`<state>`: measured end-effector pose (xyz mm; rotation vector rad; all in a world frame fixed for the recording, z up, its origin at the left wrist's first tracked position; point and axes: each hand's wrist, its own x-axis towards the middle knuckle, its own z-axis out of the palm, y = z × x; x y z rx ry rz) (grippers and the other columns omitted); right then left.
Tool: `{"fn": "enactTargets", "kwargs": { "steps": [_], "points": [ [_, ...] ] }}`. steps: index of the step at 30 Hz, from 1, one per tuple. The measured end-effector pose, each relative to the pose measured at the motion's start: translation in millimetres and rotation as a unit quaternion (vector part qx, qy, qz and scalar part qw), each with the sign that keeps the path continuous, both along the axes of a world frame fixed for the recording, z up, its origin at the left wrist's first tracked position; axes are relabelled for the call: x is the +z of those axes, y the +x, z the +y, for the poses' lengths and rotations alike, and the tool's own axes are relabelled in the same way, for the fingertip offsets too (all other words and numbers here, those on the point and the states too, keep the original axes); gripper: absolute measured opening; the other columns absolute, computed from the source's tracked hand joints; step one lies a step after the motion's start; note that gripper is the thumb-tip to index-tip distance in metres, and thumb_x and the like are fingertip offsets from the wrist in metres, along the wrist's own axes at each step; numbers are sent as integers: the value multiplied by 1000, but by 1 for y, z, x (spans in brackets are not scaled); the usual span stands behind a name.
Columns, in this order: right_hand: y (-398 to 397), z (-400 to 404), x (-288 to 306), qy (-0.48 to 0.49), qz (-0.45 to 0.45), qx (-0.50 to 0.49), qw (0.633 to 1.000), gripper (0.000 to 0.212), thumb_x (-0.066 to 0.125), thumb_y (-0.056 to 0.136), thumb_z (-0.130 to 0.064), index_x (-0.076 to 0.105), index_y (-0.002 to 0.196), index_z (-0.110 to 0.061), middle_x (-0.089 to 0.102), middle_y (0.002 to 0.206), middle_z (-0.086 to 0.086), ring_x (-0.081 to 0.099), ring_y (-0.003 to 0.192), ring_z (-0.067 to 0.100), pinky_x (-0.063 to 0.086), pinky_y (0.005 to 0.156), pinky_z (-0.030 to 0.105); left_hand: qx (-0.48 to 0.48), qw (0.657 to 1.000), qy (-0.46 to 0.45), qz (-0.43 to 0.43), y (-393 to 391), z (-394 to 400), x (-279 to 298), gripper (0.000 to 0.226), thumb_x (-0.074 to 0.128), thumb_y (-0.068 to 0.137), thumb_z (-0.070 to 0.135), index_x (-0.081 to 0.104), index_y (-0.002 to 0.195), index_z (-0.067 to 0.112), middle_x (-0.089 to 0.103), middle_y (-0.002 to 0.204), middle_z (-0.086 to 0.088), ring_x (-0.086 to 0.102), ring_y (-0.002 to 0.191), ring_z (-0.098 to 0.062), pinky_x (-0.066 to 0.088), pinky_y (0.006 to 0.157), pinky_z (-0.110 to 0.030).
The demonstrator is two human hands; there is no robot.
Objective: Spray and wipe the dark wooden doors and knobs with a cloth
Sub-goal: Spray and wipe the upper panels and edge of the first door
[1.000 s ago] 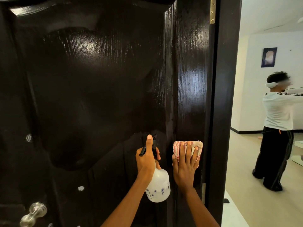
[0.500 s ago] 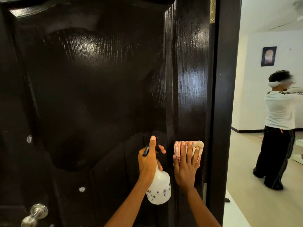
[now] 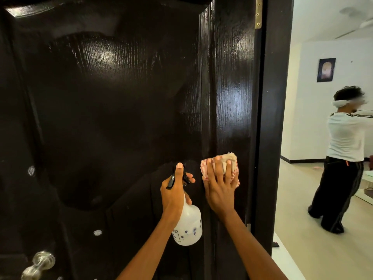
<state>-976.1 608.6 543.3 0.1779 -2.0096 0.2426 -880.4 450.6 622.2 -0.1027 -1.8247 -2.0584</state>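
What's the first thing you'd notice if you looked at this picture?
The big shiny dark door fills most of the view. Low in the middle, the right hand presses a pink checked cloth flat against it, while the left hand grips a white spray bottle. A silver knob glints bottom left.

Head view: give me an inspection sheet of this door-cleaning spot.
Surface: glossy dark wooden door, white specks on its lower left.
Job's things: white plastic spray bottle; pink-and-cream folded cloth flat on the door's hinge side; silver metal knob, untouched.
Clutter: nothing seen.
Grippers: left hand grips the bottle; right hand presses the cloth.
Cables: nothing seen.
Surroundings: brass hinge; another person in the room beyond; framed picture.
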Motion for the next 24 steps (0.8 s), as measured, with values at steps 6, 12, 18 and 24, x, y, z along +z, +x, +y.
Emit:
{"fn": "enactTargets", "kwargs": {
  "steps": [6,12,18,24],
  "points": [
    [-9,-18,144,-67,80,-40,994,62,43,106,-39,24,161,-18,14,169,11,7,154,42,12,118,69,-12,999,26,28,1,-4,17,57,49,103,53,74,90,4,78,83,-11,54,40,-19,45,39,-28],
    [-10,-23,157,-95,104,-37,989,60,40,107,-43,27,160,-19,15,169,9,8,155,39,12,119,66,-13,999,37,27,-1,-4,16,56,51,102,54,74,90,4,77,85,-14,58,47,-20,46,40,-29],
    [6,-33,-47,-138,-19,8,990,81,46,100,-55,8,163,-22,-4,170,7,0,155,41,9,119,69,12,1000,-6,15,1,-13,-9,57,48,104,52,75,90,4,79,86,-9,54,39,-20,47,42,-32],
    [22,-22,-155,-115,-137,-5,984,74,30,103,-53,-1,163,-22,-9,170,9,-9,154,42,17,112,76,21,999,-18,-32,14,-27,-49,56,49,103,52,75,91,4,79,85,-9,52,36,-19,48,43,-31]
  ]
}}
